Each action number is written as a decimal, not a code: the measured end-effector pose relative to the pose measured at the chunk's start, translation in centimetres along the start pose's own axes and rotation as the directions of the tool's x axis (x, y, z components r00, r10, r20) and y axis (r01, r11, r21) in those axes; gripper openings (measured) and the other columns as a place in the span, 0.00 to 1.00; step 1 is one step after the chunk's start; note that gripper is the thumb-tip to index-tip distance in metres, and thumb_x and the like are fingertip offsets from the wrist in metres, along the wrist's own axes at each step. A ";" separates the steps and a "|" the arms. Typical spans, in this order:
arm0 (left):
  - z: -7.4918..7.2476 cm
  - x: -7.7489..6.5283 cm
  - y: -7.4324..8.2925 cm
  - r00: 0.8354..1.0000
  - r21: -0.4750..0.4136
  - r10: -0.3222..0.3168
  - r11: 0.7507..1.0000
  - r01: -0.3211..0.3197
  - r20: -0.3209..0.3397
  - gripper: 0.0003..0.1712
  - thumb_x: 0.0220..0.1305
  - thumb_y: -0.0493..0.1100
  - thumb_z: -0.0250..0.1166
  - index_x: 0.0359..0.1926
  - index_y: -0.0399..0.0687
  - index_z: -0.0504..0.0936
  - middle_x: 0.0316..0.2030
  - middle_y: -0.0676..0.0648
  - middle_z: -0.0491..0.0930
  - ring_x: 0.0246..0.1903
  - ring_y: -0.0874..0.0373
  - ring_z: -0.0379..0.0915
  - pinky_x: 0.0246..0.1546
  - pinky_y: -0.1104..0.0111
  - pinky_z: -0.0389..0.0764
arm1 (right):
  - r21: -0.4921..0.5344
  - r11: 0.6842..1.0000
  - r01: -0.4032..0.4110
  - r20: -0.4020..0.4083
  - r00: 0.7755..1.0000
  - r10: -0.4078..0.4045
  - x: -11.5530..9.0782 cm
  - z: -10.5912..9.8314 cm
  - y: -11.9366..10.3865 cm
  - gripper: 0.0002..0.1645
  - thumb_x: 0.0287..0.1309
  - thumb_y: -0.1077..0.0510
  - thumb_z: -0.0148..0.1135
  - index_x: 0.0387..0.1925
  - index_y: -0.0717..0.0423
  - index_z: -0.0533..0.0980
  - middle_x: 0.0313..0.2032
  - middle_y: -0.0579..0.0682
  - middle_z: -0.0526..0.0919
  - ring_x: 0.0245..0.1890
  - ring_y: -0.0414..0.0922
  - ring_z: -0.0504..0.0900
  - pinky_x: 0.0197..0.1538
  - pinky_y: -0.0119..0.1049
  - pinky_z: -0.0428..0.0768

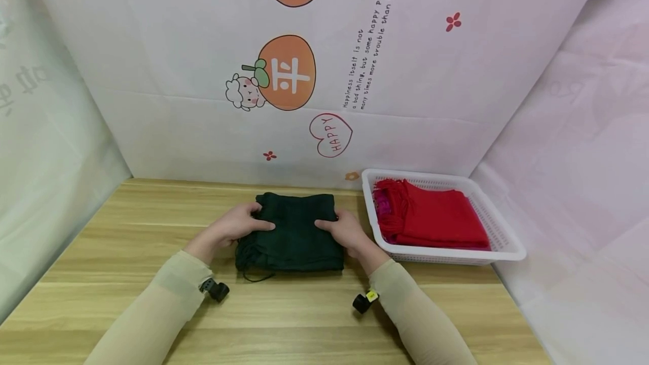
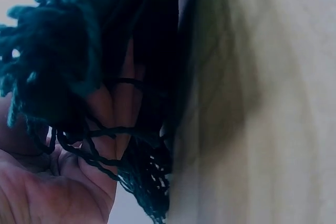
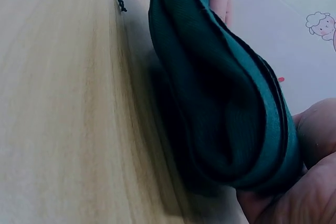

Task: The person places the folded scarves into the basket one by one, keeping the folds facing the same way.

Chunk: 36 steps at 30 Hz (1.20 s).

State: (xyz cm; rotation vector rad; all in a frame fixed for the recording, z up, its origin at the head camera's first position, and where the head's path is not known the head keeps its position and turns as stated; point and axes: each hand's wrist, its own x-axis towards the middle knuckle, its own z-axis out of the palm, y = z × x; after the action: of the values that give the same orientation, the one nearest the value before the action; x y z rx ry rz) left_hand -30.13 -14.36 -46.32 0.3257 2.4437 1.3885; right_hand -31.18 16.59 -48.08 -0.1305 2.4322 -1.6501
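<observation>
A folded dark green scarf [image 1: 296, 232] is held between both hands at the back middle of the table, with fringe at its left end. My left hand [image 1: 240, 223] grips that fringed side, thumb on top; in the left wrist view its fingers run under the fabric, partly hidden by fringe strands [image 2: 100, 153]. At the opposite side my right hand [image 1: 347, 231] grips the folded edge, thumb above. The right wrist view shows the scarf's stacked layers [image 3: 226, 103] rounded at the fold, tilted, with a shadow on the table beside them.
To the right stands a white plastic basket [image 1: 499, 255] holding a folded red scarf [image 1: 441, 216] with fringe and something magenta [image 1: 381, 203] at its left. The wooden table [image 1: 284, 320] meets a printed white cloth wall [image 1: 177, 128] at the back, with pale cloth on both sides.
</observation>
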 end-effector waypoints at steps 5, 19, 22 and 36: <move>-0.3 -0.2 0.3 1.000 -0.001 0.013 1.000 -0.013 -0.002 0.53 0.66 0.57 0.70 0.77 0.33 0.56 0.76 0.30 0.54 0.74 0.34 0.51 0.69 0.42 0.62 | -0.018 1.000 0.008 -0.013 1.000 -0.008 -0.2 0.0 -0.3 0.29 0.62 0.46 0.71 0.60 0.52 0.77 0.56 0.51 0.82 0.54 0.51 0.79 0.60 0.52 0.77; -0.7 -0.8 1.3 1.000 -0.010 0.017 1.000 -0.017 -0.009 0.52 0.65 0.57 0.71 0.77 0.34 0.57 0.76 0.31 0.55 0.74 0.33 0.52 0.69 0.42 0.62 | 0.020 0.998 0.051 0.000 0.999 -0.051 -0.7 -0.1 -1.3 0.26 0.63 0.47 0.71 0.57 0.53 0.78 0.51 0.51 0.84 0.47 0.48 0.83 0.51 0.45 0.83; -0.8 -0.9 1.5 1.000 -0.014 0.017 1.000 -0.018 -0.008 0.52 0.65 0.58 0.71 0.77 0.35 0.57 0.76 0.32 0.54 0.73 0.34 0.53 0.68 0.42 0.63 | 0.038 0.997 0.061 0.003 0.998 -0.062 -0.9 -0.2 -1.6 0.24 0.64 0.48 0.70 0.57 0.53 0.79 0.51 0.51 0.84 0.47 0.48 0.84 0.50 0.45 0.83; -1.1 -1.5 2.7 0.999 -0.026 0.037 0.999 -0.038 -0.031 0.53 0.64 0.59 0.71 0.77 0.36 0.57 0.77 0.34 0.54 0.74 0.37 0.54 0.69 0.43 0.63 | -0.053 0.994 0.093 -0.067 0.993 -0.097 -1.9 -0.6 -3.7 0.22 0.63 0.48 0.71 0.55 0.53 0.79 0.50 0.49 0.84 0.48 0.48 0.82 0.54 0.49 0.81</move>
State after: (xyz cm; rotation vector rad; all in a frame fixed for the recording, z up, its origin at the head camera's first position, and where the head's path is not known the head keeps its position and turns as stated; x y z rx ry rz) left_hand -29.01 -14.38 -43.24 0.3485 2.4528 1.4510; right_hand -29.64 16.11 -44.25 -0.2030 2.5575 -1.6596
